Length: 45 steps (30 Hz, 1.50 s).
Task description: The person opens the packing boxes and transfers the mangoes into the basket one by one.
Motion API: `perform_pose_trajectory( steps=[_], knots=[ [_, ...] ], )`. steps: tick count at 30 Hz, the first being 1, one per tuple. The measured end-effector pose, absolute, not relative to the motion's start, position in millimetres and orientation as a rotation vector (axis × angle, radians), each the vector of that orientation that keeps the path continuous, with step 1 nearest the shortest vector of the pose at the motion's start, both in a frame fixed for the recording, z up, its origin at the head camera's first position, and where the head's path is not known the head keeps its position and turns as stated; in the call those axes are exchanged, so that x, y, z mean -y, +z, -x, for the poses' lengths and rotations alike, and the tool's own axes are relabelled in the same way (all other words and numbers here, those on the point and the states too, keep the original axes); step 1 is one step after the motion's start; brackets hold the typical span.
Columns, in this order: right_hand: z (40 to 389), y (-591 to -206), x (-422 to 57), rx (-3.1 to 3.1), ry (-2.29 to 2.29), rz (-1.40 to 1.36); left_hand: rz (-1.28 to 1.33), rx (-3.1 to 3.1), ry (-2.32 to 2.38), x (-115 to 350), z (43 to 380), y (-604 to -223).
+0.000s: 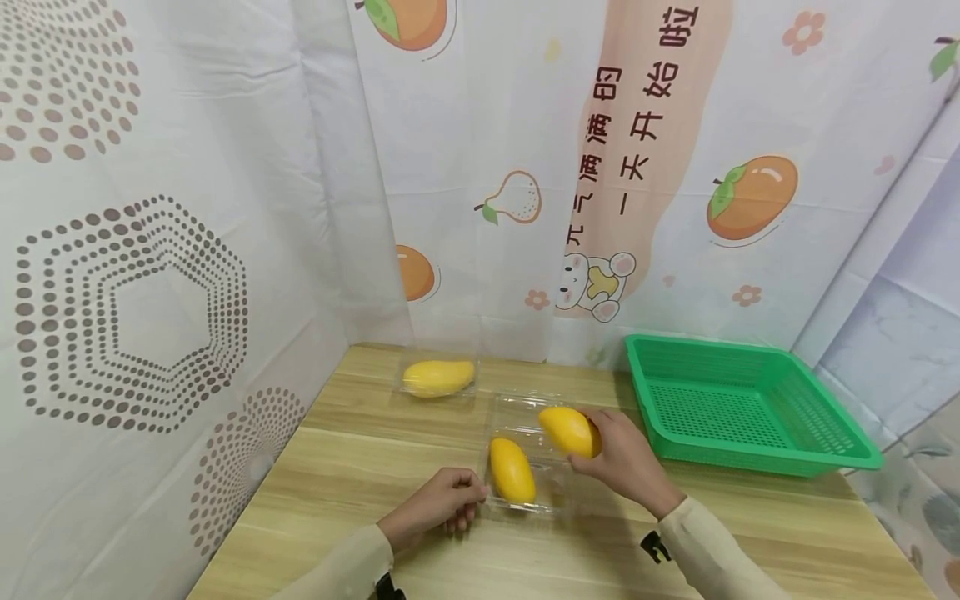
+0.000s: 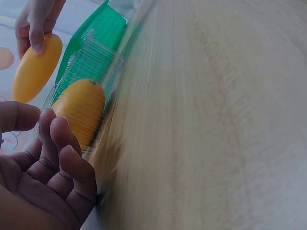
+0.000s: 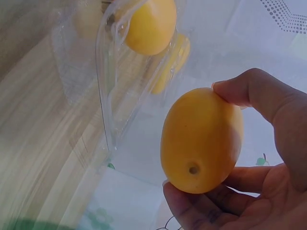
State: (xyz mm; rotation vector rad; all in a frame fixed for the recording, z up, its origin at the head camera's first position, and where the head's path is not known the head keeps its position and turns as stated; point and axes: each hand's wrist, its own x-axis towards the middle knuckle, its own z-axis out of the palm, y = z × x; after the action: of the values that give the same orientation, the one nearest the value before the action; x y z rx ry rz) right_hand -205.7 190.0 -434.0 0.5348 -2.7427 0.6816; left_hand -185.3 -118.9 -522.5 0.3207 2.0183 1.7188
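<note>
My right hand (image 1: 628, 460) grips a yellow mango (image 1: 567, 431) between thumb and fingers, raised over the right side of an open clear plastic box (image 1: 553, 503). The stem scar of this mango faces the right wrist camera. Inside the box, on the left, lies a second mango (image 1: 512, 472). My left hand (image 1: 442, 502) is at the box's near left corner, its thumb and index finger pinching the edge. In the left wrist view the other fingers of the left hand (image 2: 53, 167) are curled beside the box.
Behind, to the left, another clear box holds a mango (image 1: 438, 378). A green plastic basket (image 1: 757, 457) stands to the right on the wooden table (image 1: 360, 450). Printed curtains (image 1: 480, 275) hang along the table's back and left sides.
</note>
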Motion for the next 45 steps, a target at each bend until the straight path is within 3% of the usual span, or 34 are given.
perform_pose_trajectory(
  steps=[45],
  knots=[
    [227, -415, -241, 2.785, 0.704, -0.391, -0.353, -2.021, 1.706, 121, 186, -523]
  ],
)
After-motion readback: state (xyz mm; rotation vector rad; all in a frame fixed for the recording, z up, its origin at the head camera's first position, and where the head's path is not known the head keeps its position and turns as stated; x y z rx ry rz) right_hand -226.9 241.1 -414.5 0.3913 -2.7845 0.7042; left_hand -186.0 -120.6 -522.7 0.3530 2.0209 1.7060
